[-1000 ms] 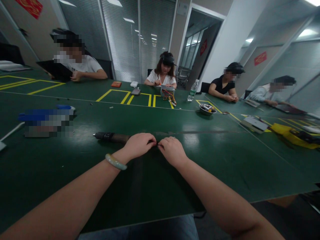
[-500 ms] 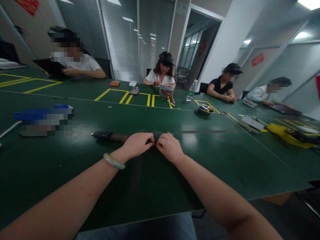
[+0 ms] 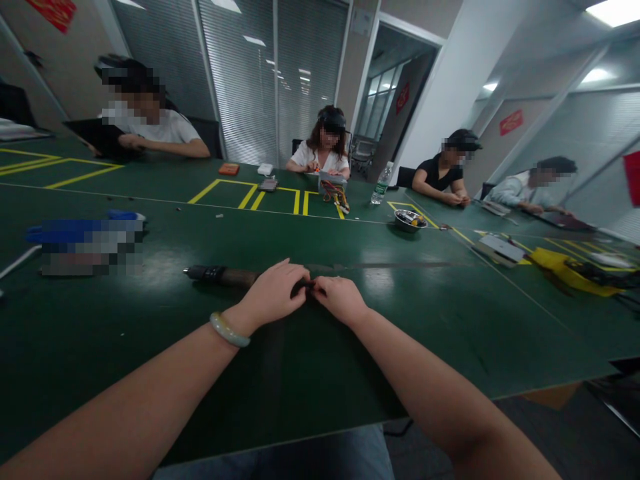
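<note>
A long dark tool that looks like an electric screwdriver lies on the green table, its black collar and silver tip pointing left. Its right end is hidden behind my left hand. Between that hand's thumb and fingers is a small black piece; its kind is hard to make out. My right hand meets it from the right, fingers bent and pinched at the end of the same piece. Both hands are low over the table, fingertips nearly touching.
On the left lies a blue and grey object, blurred out. Farther off are a metal bowl of small parts, a water bottle and a bundle of wires. A yellow bag lies right. Several people sit across the table.
My left hand has rolled and opened its grip slightly, so the black piece now shows between thumb and fingers. My right hand has shifted a little, still pinching. The screwdriver lies where it was.
</note>
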`<action>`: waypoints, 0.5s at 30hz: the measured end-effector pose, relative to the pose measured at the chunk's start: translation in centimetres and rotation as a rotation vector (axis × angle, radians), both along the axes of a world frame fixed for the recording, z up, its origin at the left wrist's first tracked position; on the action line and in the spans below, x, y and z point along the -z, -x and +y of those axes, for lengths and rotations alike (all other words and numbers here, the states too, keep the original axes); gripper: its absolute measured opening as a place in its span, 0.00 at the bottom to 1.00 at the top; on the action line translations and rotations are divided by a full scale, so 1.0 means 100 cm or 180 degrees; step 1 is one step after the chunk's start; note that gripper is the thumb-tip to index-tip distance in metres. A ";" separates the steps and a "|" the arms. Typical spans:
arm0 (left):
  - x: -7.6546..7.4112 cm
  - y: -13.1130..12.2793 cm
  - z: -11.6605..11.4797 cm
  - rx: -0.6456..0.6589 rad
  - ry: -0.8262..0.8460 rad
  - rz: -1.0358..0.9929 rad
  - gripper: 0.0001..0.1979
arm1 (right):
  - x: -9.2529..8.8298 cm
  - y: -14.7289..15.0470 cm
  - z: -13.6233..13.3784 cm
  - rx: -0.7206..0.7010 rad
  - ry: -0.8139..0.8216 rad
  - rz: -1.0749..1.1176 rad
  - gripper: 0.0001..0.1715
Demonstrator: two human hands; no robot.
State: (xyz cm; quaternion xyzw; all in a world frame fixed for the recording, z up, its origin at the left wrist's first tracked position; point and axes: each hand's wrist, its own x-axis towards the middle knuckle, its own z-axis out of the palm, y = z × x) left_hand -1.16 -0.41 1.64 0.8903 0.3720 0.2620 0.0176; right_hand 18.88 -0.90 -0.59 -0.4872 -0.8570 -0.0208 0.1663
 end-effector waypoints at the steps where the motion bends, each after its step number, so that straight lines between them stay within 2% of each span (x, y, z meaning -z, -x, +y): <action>1: -0.002 0.001 -0.002 -0.0045 -0.0047 -0.0058 0.09 | 0.001 -0.001 0.000 -0.0022 -0.0001 0.0051 0.02; 4: -0.007 0.005 -0.008 0.0060 0.0054 -0.0020 0.08 | 0.005 -0.002 0.000 -0.0119 0.0003 0.0221 0.04; 8: -0.007 0.004 -0.018 0.0955 0.0644 0.0407 0.09 | 0.009 -0.003 0.002 -0.0012 -0.0014 0.0285 0.06; 10: -0.004 0.000 -0.021 0.1240 0.0956 0.0545 0.10 | 0.010 -0.002 0.003 0.0089 -0.0003 0.0280 0.06; 15: 0.004 -0.006 -0.018 0.1338 0.1407 0.0593 0.11 | 0.011 0.000 0.003 0.0144 -0.0015 0.0290 0.07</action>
